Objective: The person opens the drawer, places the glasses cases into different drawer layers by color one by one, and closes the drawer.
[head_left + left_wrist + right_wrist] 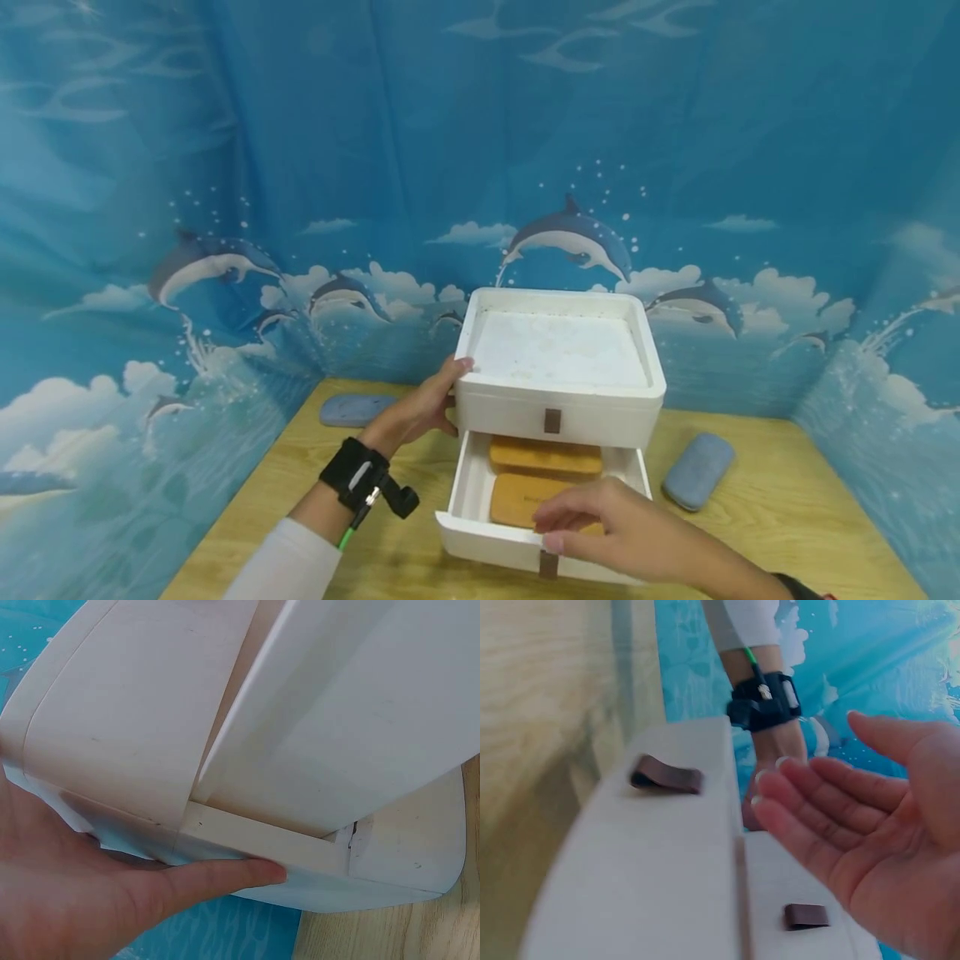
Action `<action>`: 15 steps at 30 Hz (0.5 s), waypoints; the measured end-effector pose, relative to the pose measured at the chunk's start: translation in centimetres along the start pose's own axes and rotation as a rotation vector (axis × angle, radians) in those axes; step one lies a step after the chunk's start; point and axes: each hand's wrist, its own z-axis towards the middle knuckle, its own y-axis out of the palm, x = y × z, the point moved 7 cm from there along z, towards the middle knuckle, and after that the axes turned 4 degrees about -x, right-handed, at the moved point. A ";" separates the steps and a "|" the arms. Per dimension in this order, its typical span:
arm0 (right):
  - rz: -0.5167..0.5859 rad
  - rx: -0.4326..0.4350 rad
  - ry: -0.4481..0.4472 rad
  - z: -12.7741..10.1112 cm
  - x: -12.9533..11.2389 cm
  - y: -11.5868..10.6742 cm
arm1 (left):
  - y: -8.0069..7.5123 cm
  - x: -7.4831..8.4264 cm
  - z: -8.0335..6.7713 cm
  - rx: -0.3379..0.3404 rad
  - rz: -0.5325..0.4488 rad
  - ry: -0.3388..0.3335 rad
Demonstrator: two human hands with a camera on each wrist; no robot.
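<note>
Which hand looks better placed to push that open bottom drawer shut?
Probably the right hand: it hovers open over the pulled-out lower drawer. The left hand is steadying the white drawer unit.

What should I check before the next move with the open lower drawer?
1. Lower drawer pulled out: ok.
2. Two brown cases in it, front case and back case, lying flat: ok.
3. Left hand steadying the box at its side: ok.
4. Right hand empty, fingers relaxed over the drawer front: ok.
5. Right hand touching the front case: cannot tell.
6. Upper drawer closed: ok.
</note>
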 end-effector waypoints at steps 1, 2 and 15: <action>0.039 -0.019 0.013 -0.3 0.3 0.5 | 0.0 0.0 0.0 0.000 0.003 -0.002; 0.088 -0.042 0.037 -0.5 0.7 1.0 | 0.0 0.0 0.0 -0.001 0.005 -0.003; 0.256 -0.202 -0.095 -1.3 4.2 5.5 | 0.0 0.2 0.0 -0.003 0.015 0.002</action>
